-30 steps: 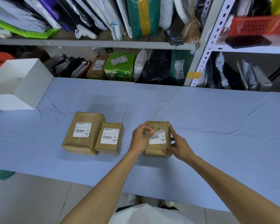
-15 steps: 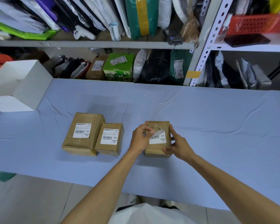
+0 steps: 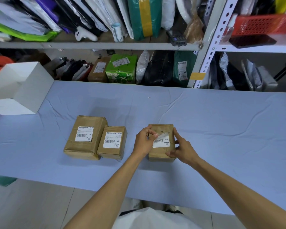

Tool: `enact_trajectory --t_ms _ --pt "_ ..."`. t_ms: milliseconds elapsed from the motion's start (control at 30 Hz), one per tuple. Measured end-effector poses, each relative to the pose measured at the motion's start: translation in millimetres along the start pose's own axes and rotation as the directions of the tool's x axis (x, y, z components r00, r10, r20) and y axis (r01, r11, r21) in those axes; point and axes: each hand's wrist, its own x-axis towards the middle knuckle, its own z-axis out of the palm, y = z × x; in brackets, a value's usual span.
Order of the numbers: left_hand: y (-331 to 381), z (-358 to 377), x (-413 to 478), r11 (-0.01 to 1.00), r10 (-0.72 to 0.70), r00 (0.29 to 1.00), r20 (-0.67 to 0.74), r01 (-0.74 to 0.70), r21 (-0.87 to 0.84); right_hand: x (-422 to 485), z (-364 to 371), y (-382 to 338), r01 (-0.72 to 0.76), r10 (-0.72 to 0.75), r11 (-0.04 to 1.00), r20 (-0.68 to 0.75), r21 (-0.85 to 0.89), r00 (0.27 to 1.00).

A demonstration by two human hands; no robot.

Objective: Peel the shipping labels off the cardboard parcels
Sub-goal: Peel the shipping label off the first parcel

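Three brown cardboard parcels lie on the blue-covered table (image 3: 221,129). The right parcel (image 3: 160,154) carries a white shipping label (image 3: 163,141) whose upper edge is lifted and folded down. My left hand (image 3: 144,142) pinches that lifted upper-left corner. My right hand (image 3: 182,148) grips the parcel's right side and steadies it. To the left, a large parcel (image 3: 84,138) and a smaller parcel (image 3: 112,142) lie side by side, touching, each with a flat white label on top.
A white open box (image 3: 18,90) stands at the table's far left. Behind the table, metal shelves (image 3: 106,45) hold packed bags, parcels and a red basket (image 3: 264,23). The table's near edge runs just in front of my body.
The label's top edge has peeled a little further down the right parcel under my left hand's pull. The right hand and the other parcels have stayed where they were.
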Motion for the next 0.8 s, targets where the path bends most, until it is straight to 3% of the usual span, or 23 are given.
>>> enact_trajectory --t_ms 800 --pt "3.5 -2.8 -6.9 1.0 -0.011 1.0 0.01 0.011 -0.023 -0.3 4.0 3.6 0.035 -0.032 0.996 -0.05 0.076 0.998"
